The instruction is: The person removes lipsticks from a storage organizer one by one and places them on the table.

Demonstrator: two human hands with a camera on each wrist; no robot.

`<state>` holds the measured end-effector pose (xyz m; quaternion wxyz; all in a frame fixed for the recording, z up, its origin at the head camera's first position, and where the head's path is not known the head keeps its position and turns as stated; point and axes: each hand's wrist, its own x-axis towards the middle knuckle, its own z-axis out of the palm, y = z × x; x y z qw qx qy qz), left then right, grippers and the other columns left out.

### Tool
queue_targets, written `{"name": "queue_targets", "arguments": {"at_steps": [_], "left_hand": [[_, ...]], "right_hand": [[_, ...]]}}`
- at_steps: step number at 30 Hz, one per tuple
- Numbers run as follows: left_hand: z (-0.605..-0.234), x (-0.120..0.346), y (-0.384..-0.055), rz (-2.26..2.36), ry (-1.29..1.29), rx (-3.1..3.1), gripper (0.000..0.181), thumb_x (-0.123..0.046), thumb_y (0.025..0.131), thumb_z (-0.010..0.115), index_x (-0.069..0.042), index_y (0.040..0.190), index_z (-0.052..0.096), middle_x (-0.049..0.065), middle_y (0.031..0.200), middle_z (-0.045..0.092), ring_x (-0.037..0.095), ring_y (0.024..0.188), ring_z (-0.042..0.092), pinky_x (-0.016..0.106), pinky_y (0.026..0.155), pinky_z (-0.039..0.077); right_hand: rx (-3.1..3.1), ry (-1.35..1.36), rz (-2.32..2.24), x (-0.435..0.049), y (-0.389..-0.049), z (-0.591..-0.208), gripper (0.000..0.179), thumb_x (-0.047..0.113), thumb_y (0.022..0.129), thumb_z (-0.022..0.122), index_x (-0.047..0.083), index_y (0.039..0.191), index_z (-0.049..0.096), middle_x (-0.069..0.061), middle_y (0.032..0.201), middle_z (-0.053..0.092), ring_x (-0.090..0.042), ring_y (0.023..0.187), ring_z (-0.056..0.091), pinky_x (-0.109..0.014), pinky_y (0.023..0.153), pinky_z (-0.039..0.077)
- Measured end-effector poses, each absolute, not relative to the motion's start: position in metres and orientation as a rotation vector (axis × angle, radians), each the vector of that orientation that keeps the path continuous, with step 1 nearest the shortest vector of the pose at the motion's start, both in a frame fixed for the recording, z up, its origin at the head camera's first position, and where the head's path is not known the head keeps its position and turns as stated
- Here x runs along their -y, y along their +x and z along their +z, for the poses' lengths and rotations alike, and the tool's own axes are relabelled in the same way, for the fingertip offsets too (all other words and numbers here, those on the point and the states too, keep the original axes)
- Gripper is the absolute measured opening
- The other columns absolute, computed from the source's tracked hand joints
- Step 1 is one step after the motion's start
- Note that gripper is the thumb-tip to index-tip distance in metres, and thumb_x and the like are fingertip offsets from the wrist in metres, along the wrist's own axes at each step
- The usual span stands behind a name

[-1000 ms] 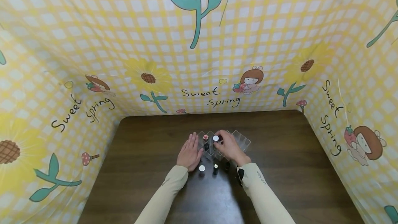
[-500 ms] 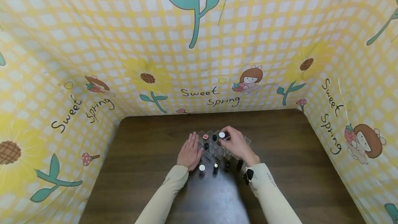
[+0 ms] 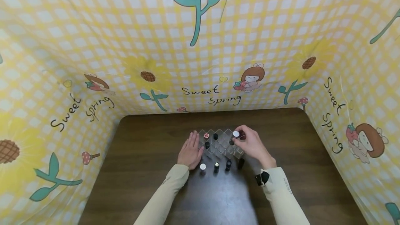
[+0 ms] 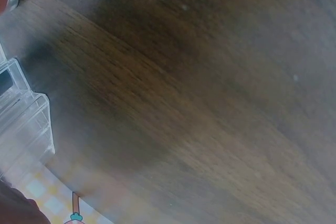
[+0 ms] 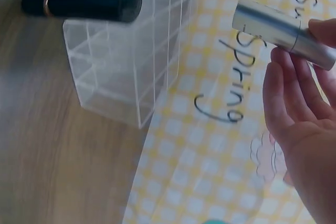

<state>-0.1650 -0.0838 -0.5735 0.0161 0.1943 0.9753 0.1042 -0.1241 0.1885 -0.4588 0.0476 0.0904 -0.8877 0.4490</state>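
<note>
Between thumb and fingers, my right hand (image 3: pixel 251 145) pinches a silver lipstick tube (image 5: pixel 268 27), its pale end (image 3: pixel 236 134) up, over the right part of a clear lipstick organizer (image 3: pixel 223 145). My left hand (image 3: pixel 189 151) lies with straight fingers along the organizer's left end. Toward that end, a red-topped lipstick (image 3: pixel 206 136) and two black lipsticks, one at the back (image 3: pixel 215 136) and one in front (image 3: pixel 207 145), sit in compartments. In the left wrist view, the organizer's corner (image 4: pixel 31 124) shows at the left edge.
Before the organizer, a white-topped tube (image 3: pixel 203 168) and several black tubes, including one with a light top (image 3: pixel 216 167) and one at the right end (image 3: pixel 240 163), stand in a row on the brown table (image 3: pixel 150 183). Yellow checked cloth (image 3: pixel 200 61) surrounds the table's back and sides.
My right hand has carried the silver lipstick tube rightward along the organizer, uncovering its middle compartments and the black tubes at the row's right. The left hand keeps its place.
</note>
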Motion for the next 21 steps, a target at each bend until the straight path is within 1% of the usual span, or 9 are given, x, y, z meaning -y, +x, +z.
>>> {"name": "queue_targets", "arguments": {"at_steps": [5, 8, 15, 21], "left_hand": [[-0.572, 0.081, -0.166, 0.304, 0.625, -3.024, 0.066, -0.043, 0.104, 0.027, -0.004, 0.154, 0.015, 0.01, 0.164, 0.007, 0.025, 0.152, 0.007, 0.04, 0.122, 0.016], [-0.572, 0.081, -0.166, 0.309, 0.636, -3.016, 0.066, -0.043, 0.103, 0.029, -0.003, 0.154, 0.016, 0.011, 0.163, 0.008, 0.026, 0.151, 0.008, 0.041, 0.122, 0.018], [-0.571, 0.083, -0.166, 0.288, 0.609, -3.031, 0.065, -0.042, 0.103, 0.029, -0.004, 0.155, 0.016, 0.01, 0.164, 0.008, 0.025, 0.152, 0.007, 0.039, 0.122, 0.017], [-0.57, 0.084, -0.165, 0.311, 0.606, -3.014, 0.066, -0.044, 0.104, 0.026, -0.005, 0.155, 0.014, 0.01, 0.164, 0.007, 0.025, 0.152, 0.006, 0.04, 0.123, 0.015]], "right_hand": [[2.713, 0.249, 1.377, -0.206, -0.113, -0.457, 0.025, 0.006, 0.083, 0.072, 0.006, 0.104, 0.059, -0.01, 0.098, 0.067, -0.022, 0.087, 0.067, -0.032, 0.075, 0.056], [2.724, 0.229, 1.389, -0.214, -0.107, -0.458, 0.025, 0.007, 0.083, 0.073, 0.008, 0.103, 0.059, -0.009, 0.097, 0.066, -0.021, 0.086, 0.067, -0.029, 0.073, 0.055], [2.732, 0.235, 1.376, -0.225, -0.099, -0.454, 0.025, 0.008, 0.082, 0.074, 0.01, 0.102, 0.058, -0.007, 0.095, 0.066, -0.021, 0.087, 0.068, -0.029, 0.075, 0.055], [2.768, 0.216, 1.353, -0.234, -0.092, -0.455, 0.025, 0.008, 0.081, 0.075, 0.009, 0.099, 0.057, -0.006, 0.093, 0.066, -0.018, 0.085, 0.065, -0.025, 0.073, 0.053]]}}
